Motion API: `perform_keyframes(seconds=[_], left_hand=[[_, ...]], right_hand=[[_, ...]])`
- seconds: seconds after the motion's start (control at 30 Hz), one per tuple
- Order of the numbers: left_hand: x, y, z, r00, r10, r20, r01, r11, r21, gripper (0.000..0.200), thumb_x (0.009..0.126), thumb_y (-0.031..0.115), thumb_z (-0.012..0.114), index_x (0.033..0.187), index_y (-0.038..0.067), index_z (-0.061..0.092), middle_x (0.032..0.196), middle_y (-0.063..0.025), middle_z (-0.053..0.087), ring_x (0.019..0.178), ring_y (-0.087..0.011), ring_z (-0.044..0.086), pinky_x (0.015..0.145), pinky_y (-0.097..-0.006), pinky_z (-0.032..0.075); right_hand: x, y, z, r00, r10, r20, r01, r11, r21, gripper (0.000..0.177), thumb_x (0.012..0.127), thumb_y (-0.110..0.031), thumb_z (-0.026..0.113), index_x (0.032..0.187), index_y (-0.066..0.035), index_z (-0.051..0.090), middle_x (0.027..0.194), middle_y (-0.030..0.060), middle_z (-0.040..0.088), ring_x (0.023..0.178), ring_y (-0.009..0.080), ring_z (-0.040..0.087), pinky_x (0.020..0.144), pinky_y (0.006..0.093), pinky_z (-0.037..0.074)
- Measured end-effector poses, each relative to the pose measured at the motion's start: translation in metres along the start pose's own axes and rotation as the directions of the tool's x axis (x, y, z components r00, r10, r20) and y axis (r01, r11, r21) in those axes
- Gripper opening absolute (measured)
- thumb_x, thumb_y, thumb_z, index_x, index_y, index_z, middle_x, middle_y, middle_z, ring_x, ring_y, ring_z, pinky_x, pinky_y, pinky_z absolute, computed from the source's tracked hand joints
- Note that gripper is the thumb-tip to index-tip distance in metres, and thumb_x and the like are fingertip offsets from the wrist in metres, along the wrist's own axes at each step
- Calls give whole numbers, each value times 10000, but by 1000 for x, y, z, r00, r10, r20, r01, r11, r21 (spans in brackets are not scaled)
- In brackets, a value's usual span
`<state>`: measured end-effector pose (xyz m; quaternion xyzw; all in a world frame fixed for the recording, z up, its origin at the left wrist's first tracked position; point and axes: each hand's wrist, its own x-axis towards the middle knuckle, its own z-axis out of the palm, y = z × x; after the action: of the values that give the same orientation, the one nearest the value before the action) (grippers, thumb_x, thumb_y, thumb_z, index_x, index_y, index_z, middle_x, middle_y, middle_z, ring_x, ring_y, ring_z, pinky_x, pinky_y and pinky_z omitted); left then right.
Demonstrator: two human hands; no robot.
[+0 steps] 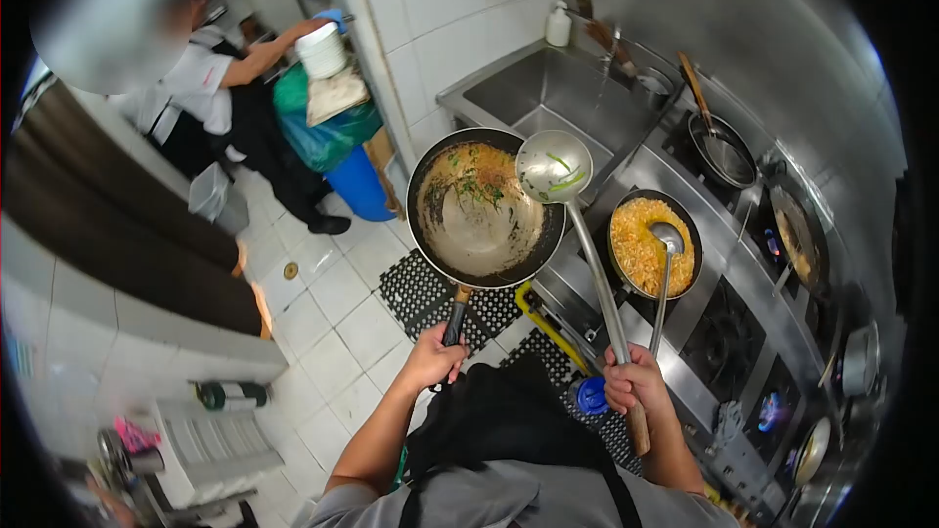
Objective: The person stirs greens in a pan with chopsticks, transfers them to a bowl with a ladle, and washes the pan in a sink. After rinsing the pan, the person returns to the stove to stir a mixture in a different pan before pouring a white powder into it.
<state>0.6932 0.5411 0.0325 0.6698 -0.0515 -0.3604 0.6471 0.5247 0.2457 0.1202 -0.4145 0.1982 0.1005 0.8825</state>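
Observation:
My left hand [434, 358] is closed round the black handle of a frying pan [479, 230], held out over the floor mat. Brown residue and green herb bits cling to the pan's inside. In my right hand [636, 381] is the wooden grip of a long ladle [554, 167]; its bowl, with a few green strips in it, overlaps the pan's right rim. Just right of the ladle's shaft, a second pan [700, 269] on the stove holds an orange, chunky food [641, 249], with another ladle [667, 238] resting in it.
A steel sink [499, 93] with running water lies ahead. Lit burners [770, 411] and more pans [724, 152] line the stove [626, 176] at right. Another person [210, 88] stands at left by a blue bin [360, 186] with a green bag. A perforated mat [401, 284] covers part of the tiled floor.

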Motion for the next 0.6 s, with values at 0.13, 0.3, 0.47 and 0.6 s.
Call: perform_keyframes(seconds=[0.13,0.3,0.47,0.6], left_hand=[[63,34,-29,991,-54,124,45,996,74,126,804,-17,602,847,32,494,557,-38,527,408,-131,515,389,-284,404],[166,70,-44,977,-71,201,37,985,168,105,805,-12,604,820,36,511,553,-26,515,404,-126,507,385,-278,411],[267,118,-46,966,-63,252,-12,958,286,99,811,36,605,822,37,507,555,-34,523,410,-130,500,377,-278,393],[330,157,-53,930,-128,345,46,971,234,86,818,22,598,802,45,517,553,-35,520,413,-138,494,387,-289,402]], right_hand=[[40,4,6,993,-34,-117,30,999,-38,126,797,36,554,890,-22,492,526,30,435,336,121,417,317,283,350],[110,-9,15,900,-199,-388,14,903,-429,75,800,0,560,855,-15,510,533,20,474,368,118,475,345,271,379],[205,-31,2,713,-599,-364,-270,245,-931,293,775,-165,606,995,4,512,745,271,641,690,463,628,670,549,508],[263,-37,-5,708,-573,-413,-359,211,-909,289,781,-168,615,980,17,514,717,235,642,635,393,653,615,495,526]])
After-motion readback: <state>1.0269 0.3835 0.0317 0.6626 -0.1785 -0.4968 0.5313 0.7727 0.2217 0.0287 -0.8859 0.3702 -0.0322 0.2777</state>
